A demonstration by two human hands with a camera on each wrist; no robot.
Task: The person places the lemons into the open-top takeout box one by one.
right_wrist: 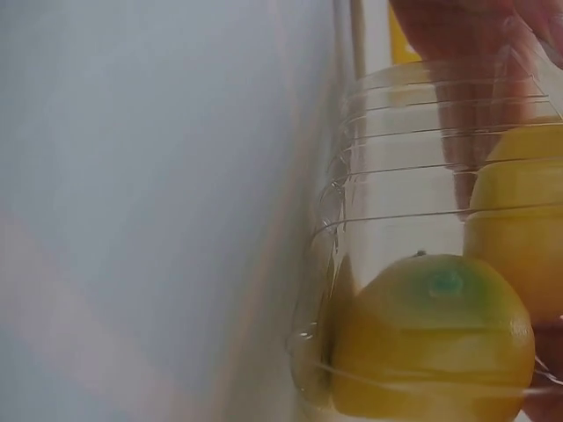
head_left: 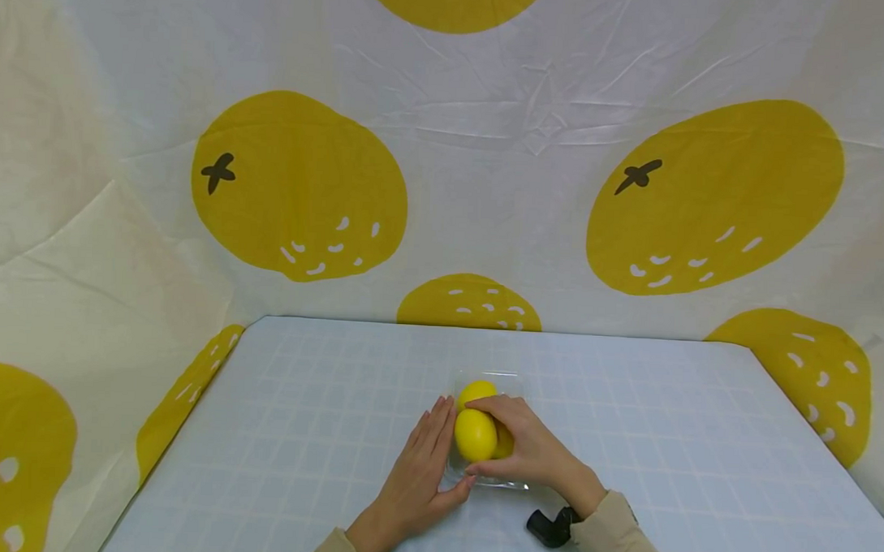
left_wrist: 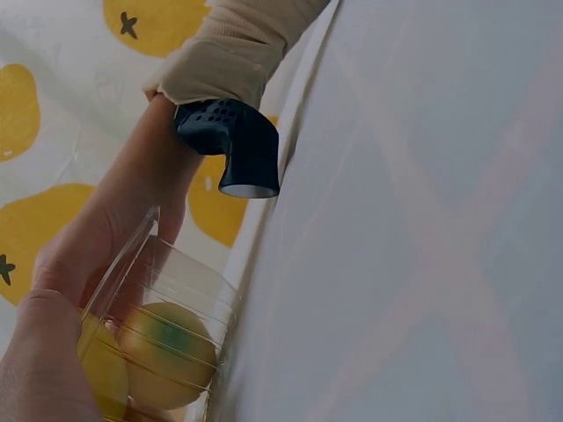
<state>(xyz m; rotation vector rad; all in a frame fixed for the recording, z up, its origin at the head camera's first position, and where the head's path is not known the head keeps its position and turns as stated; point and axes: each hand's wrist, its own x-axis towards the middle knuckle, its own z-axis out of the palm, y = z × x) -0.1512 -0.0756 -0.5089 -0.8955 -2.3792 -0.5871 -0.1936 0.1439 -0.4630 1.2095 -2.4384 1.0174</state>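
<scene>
A clear plastic box [head_left: 504, 484] sits on the table with several yellow fruits in and over it. My right hand [head_left: 529, 443] holds a smooth yellow lemon-like fruit [head_left: 476, 436] between thumb and fingers above the box. Behind it shows another yellow fruit [head_left: 478, 393]; a darker one [head_left: 505, 441] is partly covered by my right hand. Along the box's left side rests my left hand [head_left: 422, 472], its fingers straight. Through the ridged wall, the right wrist view shows a yellow-orange fruit [right_wrist: 431, 347] with a green patch, and a second fruit [right_wrist: 519, 220] beside it.
A pale blue checked cloth [head_left: 321, 402] covers the table. Behind and at the sides hangs a white curtain [head_left: 488, 204] printed with large yellow fruits. A black wrist-worn device [head_left: 550, 527] sits by the right sleeve [head_left: 619, 534].
</scene>
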